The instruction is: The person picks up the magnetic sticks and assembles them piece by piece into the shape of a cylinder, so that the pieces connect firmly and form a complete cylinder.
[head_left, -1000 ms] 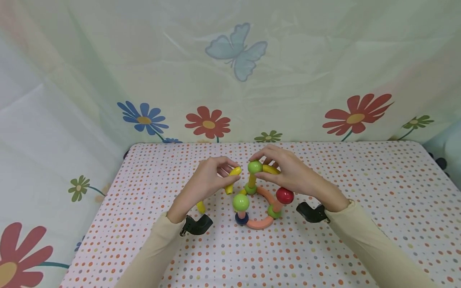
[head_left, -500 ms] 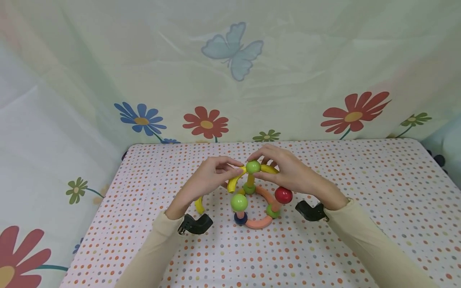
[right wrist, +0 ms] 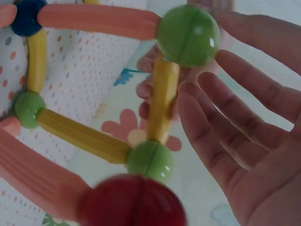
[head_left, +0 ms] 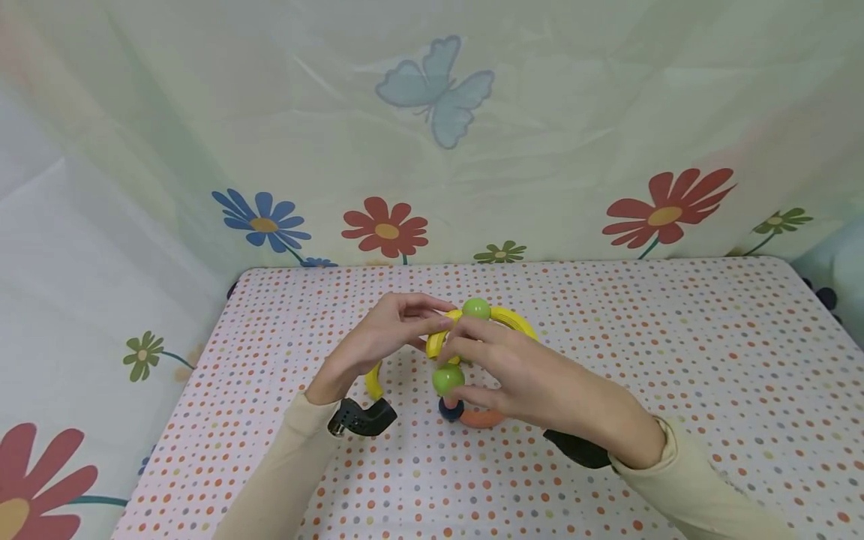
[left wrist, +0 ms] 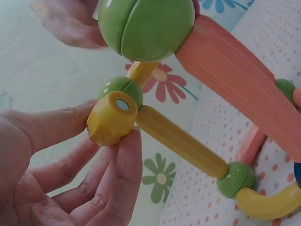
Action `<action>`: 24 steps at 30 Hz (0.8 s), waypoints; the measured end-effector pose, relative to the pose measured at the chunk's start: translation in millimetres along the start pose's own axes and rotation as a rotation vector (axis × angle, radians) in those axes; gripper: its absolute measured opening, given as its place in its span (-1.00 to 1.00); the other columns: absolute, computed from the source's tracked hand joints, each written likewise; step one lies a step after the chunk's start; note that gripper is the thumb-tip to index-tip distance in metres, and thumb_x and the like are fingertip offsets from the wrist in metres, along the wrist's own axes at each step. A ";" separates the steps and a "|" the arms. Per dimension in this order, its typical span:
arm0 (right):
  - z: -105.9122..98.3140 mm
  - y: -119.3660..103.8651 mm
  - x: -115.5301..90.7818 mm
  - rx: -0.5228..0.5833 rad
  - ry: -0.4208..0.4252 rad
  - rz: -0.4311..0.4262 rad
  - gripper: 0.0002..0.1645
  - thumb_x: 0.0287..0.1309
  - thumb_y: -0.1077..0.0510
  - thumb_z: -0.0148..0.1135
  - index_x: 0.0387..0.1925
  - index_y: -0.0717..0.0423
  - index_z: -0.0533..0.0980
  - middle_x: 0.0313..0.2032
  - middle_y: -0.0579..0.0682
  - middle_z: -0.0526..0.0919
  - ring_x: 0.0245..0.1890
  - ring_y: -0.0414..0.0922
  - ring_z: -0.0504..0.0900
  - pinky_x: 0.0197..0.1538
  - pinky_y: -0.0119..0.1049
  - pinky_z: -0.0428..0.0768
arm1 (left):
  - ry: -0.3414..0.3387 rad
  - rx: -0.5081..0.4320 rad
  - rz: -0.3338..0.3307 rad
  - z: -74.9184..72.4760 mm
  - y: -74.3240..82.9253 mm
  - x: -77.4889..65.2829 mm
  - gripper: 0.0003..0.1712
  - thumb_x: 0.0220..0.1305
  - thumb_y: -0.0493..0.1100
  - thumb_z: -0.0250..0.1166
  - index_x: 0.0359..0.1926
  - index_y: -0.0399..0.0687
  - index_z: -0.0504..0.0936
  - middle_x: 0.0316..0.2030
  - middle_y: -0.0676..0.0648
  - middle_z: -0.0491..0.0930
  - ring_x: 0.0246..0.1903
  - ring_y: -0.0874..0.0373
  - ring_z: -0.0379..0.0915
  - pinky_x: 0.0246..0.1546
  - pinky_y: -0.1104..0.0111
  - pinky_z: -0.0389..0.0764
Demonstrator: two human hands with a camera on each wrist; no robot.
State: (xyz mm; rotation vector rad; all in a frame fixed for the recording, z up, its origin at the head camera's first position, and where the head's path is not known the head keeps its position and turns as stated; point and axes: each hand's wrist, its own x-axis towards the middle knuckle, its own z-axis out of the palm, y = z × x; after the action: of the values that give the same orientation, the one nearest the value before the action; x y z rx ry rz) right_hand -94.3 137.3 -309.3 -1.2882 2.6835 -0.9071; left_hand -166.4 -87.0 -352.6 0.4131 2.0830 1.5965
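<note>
My left hand (head_left: 398, 330) pinches a curved yellow magnetic rod (left wrist: 110, 125) between thumb and fingers, a magnet showing in its near end. The rod's other end meets the far upper green ball (head_left: 476, 307), which tops an upright yellow rod (left wrist: 183, 143). Another curved yellow rod (head_left: 516, 321) arches from that ball to the right. My right hand (head_left: 520, 367) is at the near upper green ball (right wrist: 188, 35), fingers loosely spread and fingertips right beside it. That ball tops an upright salmon rod (right wrist: 99, 21). A red ball (right wrist: 134, 205) is hidden behind my right hand in the head view.
The structure's base is a ring of curved rods, including a salmon arc (head_left: 482, 418), joined by balls such as a dark blue one (head_left: 451, 409). A loose curved yellow rod (head_left: 374, 382) lies left, near my left wrist. A dotted cloth (head_left: 675, 375) covers the table.
My left hand brought its yellow rod rightward to the far green ball. My right hand let go of that ball and moved nearer and left, to the near green ball.
</note>
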 end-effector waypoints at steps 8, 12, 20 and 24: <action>8.7 6.0 2.8 0.060 -0.007 -0.017 -0.63 0.14 0.16 0.59 -0.03 0.08 0.67 -0.04 -0.09 0.60 -0.13 -0.19 0.61 -0.08 -0.37 0.67 | 0.004 -0.037 -0.016 0.5 2.1 0.8 -0.62 0.44 -0.21 0.36 0.20 -0.25 0.67 -0.03 -0.15 0.76 -0.17 0.12 0.67 -0.17 0.24 0.71; 10.0 9.5 4.7 0.067 0.033 -0.042 -0.61 0.10 0.22 0.61 -0.03 0.12 0.67 -0.06 -0.06 0.61 -0.13 -0.18 0.62 -0.09 -0.39 0.68 | -0.010 -0.065 -0.028 0.1 1.2 1.2 -0.62 0.45 -0.21 0.34 0.21 -0.26 0.66 0.00 -0.16 0.76 -0.13 0.12 0.67 -0.18 0.27 0.71; 13.8 12.8 7.8 0.075 0.079 -0.062 -0.60 0.09 0.26 0.61 -0.03 0.13 0.68 -0.09 -0.08 0.61 -0.14 -0.17 0.61 -0.11 -0.34 0.68 | -0.013 -0.089 -0.030 0.2 2.4 0.5 -0.62 0.47 -0.24 0.32 0.22 -0.31 0.63 0.02 -0.21 0.74 -0.19 0.13 0.69 -0.20 0.31 0.72; 11.7 11.5 7.3 0.097 0.068 -0.023 -0.64 0.13 0.25 0.59 -0.04 0.11 0.68 -0.09 -0.10 0.60 -0.16 -0.16 0.61 -0.13 -0.35 0.67 | -0.011 -0.089 -0.029 0.5 1.6 0.0 -0.62 0.48 -0.25 0.31 0.22 -0.32 0.63 0.01 -0.20 0.74 -0.20 0.14 0.68 -0.17 0.25 0.73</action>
State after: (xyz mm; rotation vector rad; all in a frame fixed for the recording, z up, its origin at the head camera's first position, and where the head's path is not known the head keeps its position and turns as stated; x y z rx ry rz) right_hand -104.1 131.9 -323.4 -1.2931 2.6426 -1.0893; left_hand -166.3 -86.1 -351.1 0.3588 1.9922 1.6592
